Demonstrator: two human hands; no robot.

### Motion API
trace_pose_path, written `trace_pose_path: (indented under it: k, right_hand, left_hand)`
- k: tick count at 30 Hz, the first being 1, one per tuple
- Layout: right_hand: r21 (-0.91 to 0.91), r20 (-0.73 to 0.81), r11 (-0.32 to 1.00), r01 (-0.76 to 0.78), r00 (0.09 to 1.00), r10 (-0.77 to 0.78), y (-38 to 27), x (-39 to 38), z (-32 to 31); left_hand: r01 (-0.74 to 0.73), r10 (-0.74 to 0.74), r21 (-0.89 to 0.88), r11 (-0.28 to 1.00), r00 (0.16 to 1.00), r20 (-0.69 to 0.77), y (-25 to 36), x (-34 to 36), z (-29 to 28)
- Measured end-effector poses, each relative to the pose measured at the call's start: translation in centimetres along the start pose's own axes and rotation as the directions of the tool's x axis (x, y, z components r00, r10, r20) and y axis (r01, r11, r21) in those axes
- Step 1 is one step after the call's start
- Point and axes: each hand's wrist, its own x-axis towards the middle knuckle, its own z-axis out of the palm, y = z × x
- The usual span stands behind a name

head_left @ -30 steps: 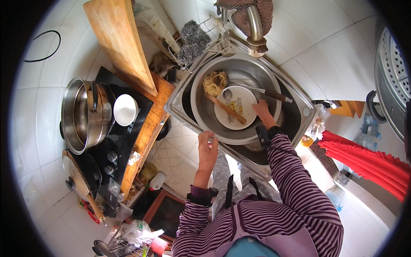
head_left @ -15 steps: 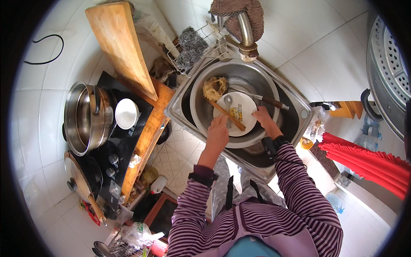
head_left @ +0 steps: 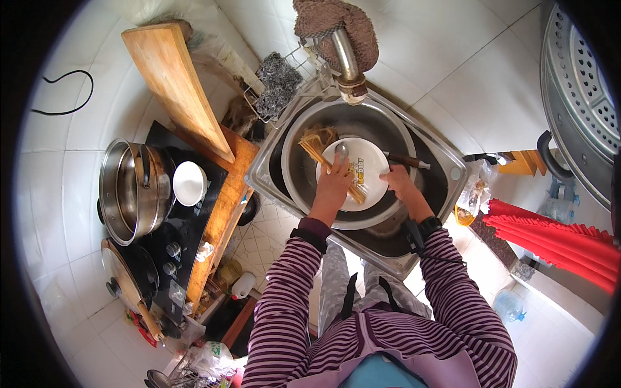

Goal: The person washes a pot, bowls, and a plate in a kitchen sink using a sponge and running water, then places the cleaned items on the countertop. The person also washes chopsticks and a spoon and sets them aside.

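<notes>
My left hand (head_left: 333, 182) has its fingers closed on a bundle of wooden chopsticks (head_left: 313, 149) and reaches the spoon (head_left: 343, 148) lying across the white printed plate (head_left: 364, 193). At the plate's right edge, my right hand (head_left: 398, 182) grips the rim. The plate lies inside a large steel basin (head_left: 295, 182) in the sink (head_left: 453, 165). A tan fibrous scrubber (head_left: 326, 135) is behind the chopsticks, and a dark-handled utensil (head_left: 404, 160) crosses the basin's right side.
Left: black cooktop (head_left: 184, 233) with steel pot (head_left: 129, 194), white bowl (head_left: 190, 183), lidded pan (head_left: 119, 271); upright wooden board (head_left: 174, 90). Behind the sink: tap (head_left: 349, 71), wire rack with scouring pads (head_left: 278, 84). Right: steamer (head_left: 576, 97), red cloth (head_left: 550, 239).
My left hand has moved forward from outside the basin onto the chopsticks and spoon, and the chopsticks have shifted slightly. My right hand stays at the plate's edge.
</notes>
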Motion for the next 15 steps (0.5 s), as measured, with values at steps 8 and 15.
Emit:
trace_pose_path:
  k: [8, 15]
  right_hand:
    - [0.033, -0.133, 0.989, 0.141, 0.982, -0.136, 0.3, -1.6, -1.2]
    - [0.167, -0.196, 0.952, 0.256, 0.955, -0.223, 0.8, -3.1, -2.5]
  left_hand:
    - [-0.042, 0.043, -0.005, 0.999, 0.994, 0.099, -1.3, -0.3, -1.5]
    - [-0.007, -0.007, -0.373, 0.928, 0.999, -0.037, -3.4, -1.0, -2.4]
